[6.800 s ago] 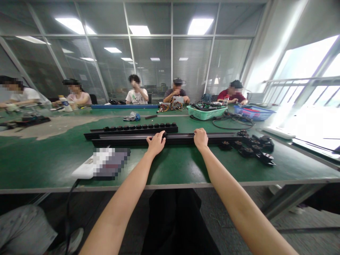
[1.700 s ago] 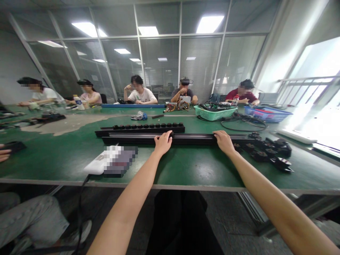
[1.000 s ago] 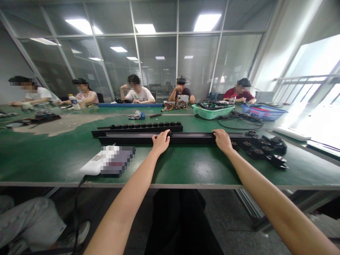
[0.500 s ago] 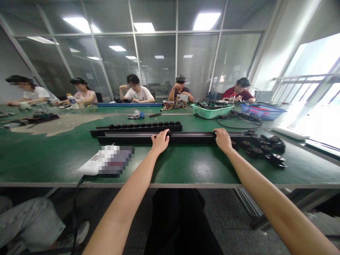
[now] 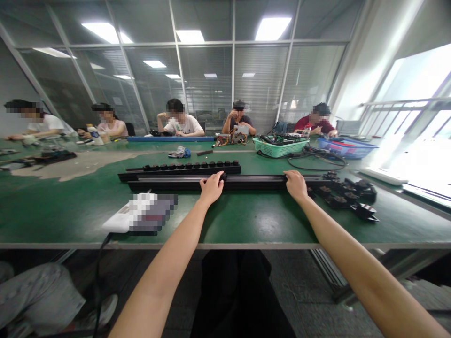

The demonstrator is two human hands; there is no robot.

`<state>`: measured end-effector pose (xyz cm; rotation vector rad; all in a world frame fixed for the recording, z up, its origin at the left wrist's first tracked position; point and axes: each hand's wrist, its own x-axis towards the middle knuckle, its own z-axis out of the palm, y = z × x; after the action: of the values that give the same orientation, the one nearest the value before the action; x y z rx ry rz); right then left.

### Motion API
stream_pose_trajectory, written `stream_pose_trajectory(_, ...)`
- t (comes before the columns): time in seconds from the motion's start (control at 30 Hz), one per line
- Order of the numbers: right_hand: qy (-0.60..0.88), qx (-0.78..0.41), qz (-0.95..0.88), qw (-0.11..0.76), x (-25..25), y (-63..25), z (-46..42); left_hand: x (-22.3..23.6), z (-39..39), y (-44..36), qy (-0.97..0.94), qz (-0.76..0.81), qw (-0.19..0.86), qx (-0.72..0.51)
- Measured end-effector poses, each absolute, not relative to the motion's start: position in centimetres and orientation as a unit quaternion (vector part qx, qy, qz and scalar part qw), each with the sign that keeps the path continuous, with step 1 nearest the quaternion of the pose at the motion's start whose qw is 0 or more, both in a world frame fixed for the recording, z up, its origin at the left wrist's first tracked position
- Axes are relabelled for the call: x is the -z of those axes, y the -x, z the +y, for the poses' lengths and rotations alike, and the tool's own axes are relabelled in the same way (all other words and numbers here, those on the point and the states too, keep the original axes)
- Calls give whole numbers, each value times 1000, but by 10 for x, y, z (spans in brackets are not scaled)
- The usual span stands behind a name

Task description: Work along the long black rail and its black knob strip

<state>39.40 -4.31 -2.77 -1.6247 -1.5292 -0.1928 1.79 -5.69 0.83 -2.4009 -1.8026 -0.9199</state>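
Note:
A long black rail (image 5: 255, 184) with a shiny strip along its channel lies crosswise on the green table. My left hand (image 5: 212, 188) is closed round a small black part (image 5: 223, 175) at the rail's middle; the fingertips are partly hidden. Farther right, my right hand (image 5: 296, 186) grips the rail with its thumb and fingers over the edge. Just behind lies a second black strip (image 5: 179, 172) with a row of small black knob-like pieces (image 5: 200, 165) on it. More small black parts (image 5: 340, 199) are heaped by the rail's right end.
A white device (image 5: 118, 223) with a cable is at the near left. Across the table (image 5: 88, 202) stand a green basket (image 5: 278, 148) of cables and a blue basket (image 5: 347, 149). Behind them sit several people. The table's front edge runs close below my forearms.
The whole view has shifted very slightly left. Both hands keep their places on the rail, with no visible movement of the parts.

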Motion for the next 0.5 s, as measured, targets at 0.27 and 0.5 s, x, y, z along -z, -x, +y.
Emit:
stream_pose_trajectory(0.27, 672, 80, -600, 427, 28, -401, -41, -7, -57, -18, 765, -571, 4, 298)
stream_pose_trajectory(0.5, 676, 77, -595, 428, 28, -405, -41, -7, -57, -19, 765, -572, 5, 297)
